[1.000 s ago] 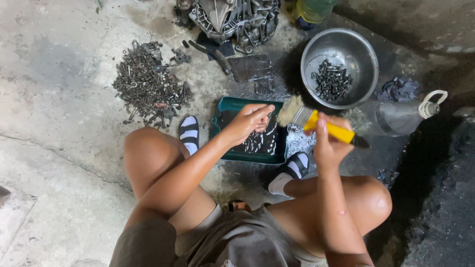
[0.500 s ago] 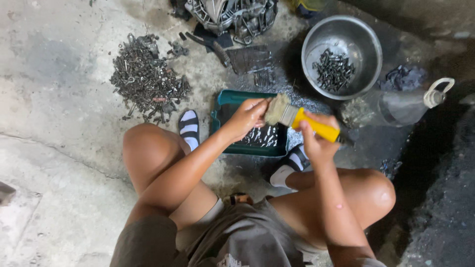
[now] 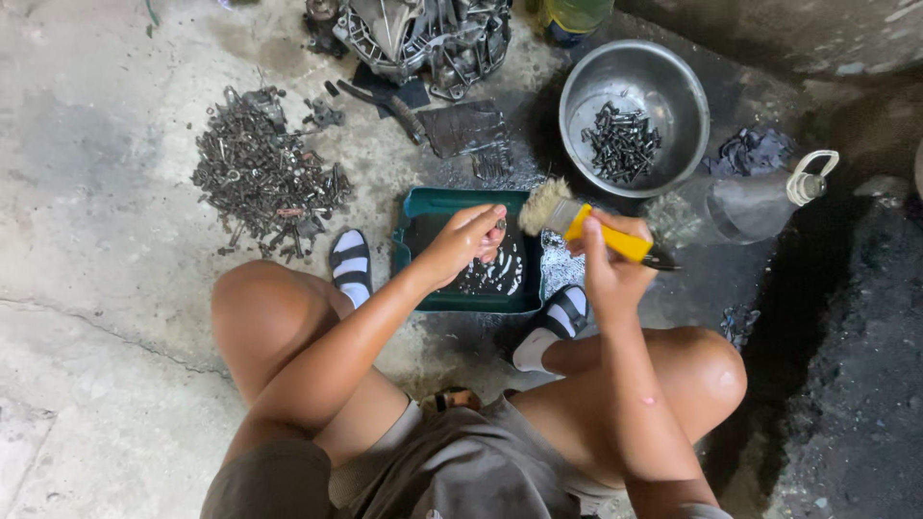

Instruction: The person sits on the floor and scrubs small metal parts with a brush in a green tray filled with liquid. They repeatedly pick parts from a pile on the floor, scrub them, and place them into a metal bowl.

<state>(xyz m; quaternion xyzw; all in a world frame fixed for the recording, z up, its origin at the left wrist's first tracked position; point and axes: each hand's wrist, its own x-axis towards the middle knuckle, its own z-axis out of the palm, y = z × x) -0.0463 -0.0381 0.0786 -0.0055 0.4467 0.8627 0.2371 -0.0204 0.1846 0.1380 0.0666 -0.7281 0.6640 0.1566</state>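
I squat over a green tray (image 3: 435, 206) of dark liquid with small metal parts in it. My left hand (image 3: 463, 244) hovers above the tray, its fingertips pinched on a small metal bolt (image 3: 500, 227). My right hand (image 3: 610, 261) grips a yellow-handled paintbrush (image 3: 588, 225), whose pale bristles point left, almost touching the bolt.
A steel bowl (image 3: 673, 88) holding several dark bolts stands behind the tray. A heap of dirty bolts and nuts (image 3: 261, 177) lies to the left. An engine casing (image 3: 423, 31), a dark rag (image 3: 465, 129) and a clear plastic jug (image 3: 738, 204) lie around. My sandalled feet flank the tray.
The brush has come up off the tray's right side and swung to the bolt in my left hand. The left hand stays over the tray.
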